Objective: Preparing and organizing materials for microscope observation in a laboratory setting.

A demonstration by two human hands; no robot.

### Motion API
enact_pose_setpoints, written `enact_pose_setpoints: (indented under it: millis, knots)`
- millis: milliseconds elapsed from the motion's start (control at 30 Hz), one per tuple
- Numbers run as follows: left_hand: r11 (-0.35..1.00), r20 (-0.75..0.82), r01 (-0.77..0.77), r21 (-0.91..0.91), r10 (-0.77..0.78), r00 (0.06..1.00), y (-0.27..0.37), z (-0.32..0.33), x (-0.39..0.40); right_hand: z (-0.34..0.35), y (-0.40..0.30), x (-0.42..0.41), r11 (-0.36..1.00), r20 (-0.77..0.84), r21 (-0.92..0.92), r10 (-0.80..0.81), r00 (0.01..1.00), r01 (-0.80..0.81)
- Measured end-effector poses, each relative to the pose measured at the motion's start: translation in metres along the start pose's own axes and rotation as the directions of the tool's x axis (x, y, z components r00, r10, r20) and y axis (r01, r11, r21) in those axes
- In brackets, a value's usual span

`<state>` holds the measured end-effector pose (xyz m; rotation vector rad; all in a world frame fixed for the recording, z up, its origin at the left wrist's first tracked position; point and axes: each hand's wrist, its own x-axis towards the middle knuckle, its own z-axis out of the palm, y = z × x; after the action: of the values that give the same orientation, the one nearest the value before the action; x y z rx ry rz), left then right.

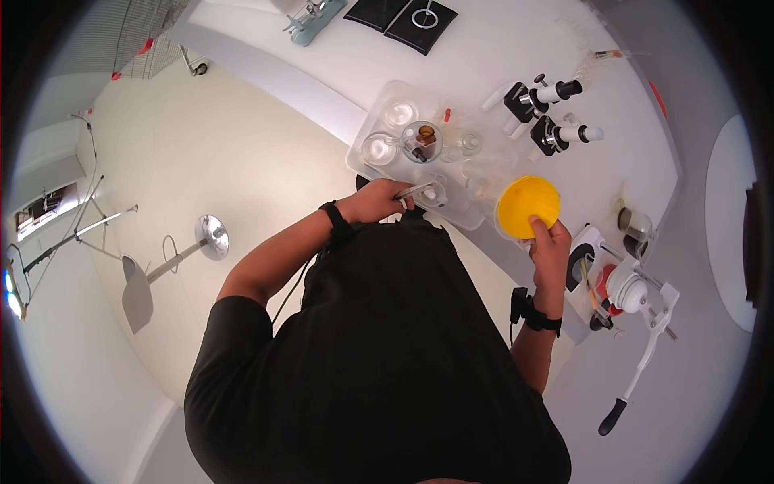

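Note:
My left hand is closed around a slim metal tool whose exact kind I cannot tell. It is at the near edge of a clear plastic tray of glassware. In the tray are an amber glass bottle standing in a round glass vessel, a clear glass jar and another glass jar. My right hand grips the rim of a yellow bowl, thumb on its inner side. The bowl is tilted towards me, beside the tray's right end; no contents show inside it.
Beyond the tray, two small microscopes lie on the white table. A white lever press stands at the right, with a glass jar behind it. Black stand bases and a blue-green instrument are at the far side.

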<state>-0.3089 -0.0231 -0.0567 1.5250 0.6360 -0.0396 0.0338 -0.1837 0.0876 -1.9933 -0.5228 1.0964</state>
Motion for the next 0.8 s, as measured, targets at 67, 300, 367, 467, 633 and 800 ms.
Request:
enact_pose_setpoints:
  millis: [67,300,367,467,633,800]
  knots:
    - [1.000,0.002,0.002,0.014,-0.002,1.000,-0.001,0.002,0.004,0.002,-0.001,0.001,0.999,-0.015,0.053,0.003,1.000,-0.003]
    - [0.998,0.002,-0.038,0.050,0.038,0.999,-0.016,0.012,0.013,0.013,-0.016,0.005,0.999,0.028,0.043,0.001,1.000,-0.002]
    - [0.999,0.045,0.036,0.011,-0.037,0.998,-0.017,0.013,0.016,0.017,-0.017,0.007,1.000,0.026,0.026,-0.010,1.000,0.010]
    - [0.994,0.103,0.015,0.111,-0.026,0.994,-0.012,0.011,0.019,0.024,-0.019,0.011,0.999,0.055,0.039,-0.017,0.998,0.015]
    - [0.931,0.112,-0.206,0.301,0.180,0.977,-0.031,0.017,0.021,0.049,-0.035,0.012,0.999,0.094,0.000,-0.054,0.994,0.054]
    - [0.909,0.107,-0.172,0.380,0.141,0.984,-0.004,-0.005,-0.013,0.077,-0.048,0.006,0.996,0.178,-0.076,-0.036,0.983,0.050]
